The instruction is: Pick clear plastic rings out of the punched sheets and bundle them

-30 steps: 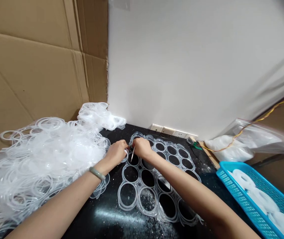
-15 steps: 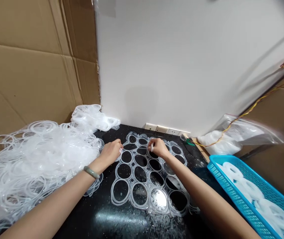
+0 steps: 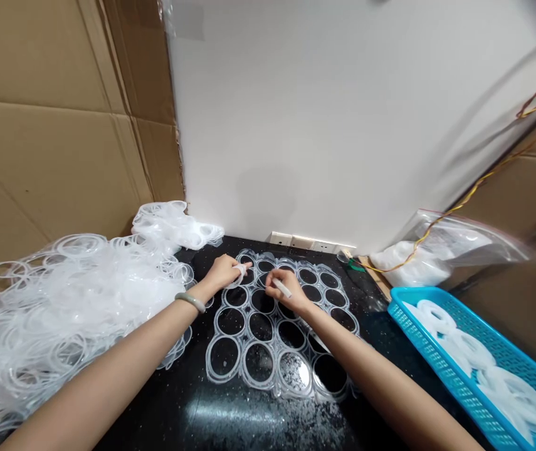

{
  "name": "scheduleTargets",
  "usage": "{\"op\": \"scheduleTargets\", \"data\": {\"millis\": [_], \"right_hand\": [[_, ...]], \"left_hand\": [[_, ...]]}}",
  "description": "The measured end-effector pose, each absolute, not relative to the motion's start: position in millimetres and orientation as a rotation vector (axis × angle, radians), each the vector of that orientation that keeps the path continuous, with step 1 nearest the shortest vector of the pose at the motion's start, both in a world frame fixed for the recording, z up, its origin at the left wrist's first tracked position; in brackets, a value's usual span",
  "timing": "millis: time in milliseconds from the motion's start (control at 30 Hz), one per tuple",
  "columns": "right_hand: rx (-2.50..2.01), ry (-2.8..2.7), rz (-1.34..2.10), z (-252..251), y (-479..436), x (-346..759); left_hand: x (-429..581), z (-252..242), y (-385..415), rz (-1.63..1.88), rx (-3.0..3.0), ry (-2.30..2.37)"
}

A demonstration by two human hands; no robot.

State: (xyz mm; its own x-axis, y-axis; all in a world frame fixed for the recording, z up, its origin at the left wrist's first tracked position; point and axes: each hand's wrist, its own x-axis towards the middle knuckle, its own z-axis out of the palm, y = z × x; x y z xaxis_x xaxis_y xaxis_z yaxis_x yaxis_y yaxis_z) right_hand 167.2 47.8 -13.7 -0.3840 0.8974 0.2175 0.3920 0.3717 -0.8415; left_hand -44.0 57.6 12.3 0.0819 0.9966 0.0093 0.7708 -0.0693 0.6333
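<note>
A sheet of joined translucent rings (image 3: 244, 316) lies flat on the black tabletop in front of me. At its far left part is my left hand (image 3: 224, 273), fingers closed on a loose translucent ring (image 3: 238, 276), with a pale bangle on the wrist. My right hand (image 3: 286, 289) is over the upper middle of the sheet, closed round a white pen-like tool (image 3: 281, 287). The tool's working end is hidden by the fingers. Left of my left arm, a large heap of thin translucent rings (image 3: 84, 300) spreads over the table.
A blue plastic basket (image 3: 491, 335) holding white rings (image 3: 472, 349) stands at the right. Behind it lies a clear plastic bag (image 3: 460, 244). Wall sockets (image 3: 303, 242) line the back edge, twisted wires (image 3: 479, 181) run down the right, and cardboard (image 3: 61, 150) walls the left.
My left hand has moved slightly right, further over the sheet, with a ring now showing at its fingers. My right hand has shifted left and slightly nearer, and the white tool is more visible.
</note>
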Motion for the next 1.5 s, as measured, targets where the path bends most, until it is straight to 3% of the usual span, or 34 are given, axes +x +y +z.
{"op": "scheduleTargets", "data": {"millis": [300, 700, 1267, 1500], "right_hand": [[-0.962, -2.161, 0.919, -2, 51, 163], [-0.807, -2.363, 0.595, -20, 96, 150], [-0.804, -2.272, 0.607, -32, 96, 156], [-0.94, -2.034, 0.707, -14, 90, 155]], "left_hand": [[-28, 0, 78, 0.465, 1.73, 1.69], [-41, -13, 71, 0.659, 1.755, 1.599], [-51, 6, 29, 0.751, 1.785, 1.556], [-75, 36, -31, 1.025, 1.917, 1.464]]}}
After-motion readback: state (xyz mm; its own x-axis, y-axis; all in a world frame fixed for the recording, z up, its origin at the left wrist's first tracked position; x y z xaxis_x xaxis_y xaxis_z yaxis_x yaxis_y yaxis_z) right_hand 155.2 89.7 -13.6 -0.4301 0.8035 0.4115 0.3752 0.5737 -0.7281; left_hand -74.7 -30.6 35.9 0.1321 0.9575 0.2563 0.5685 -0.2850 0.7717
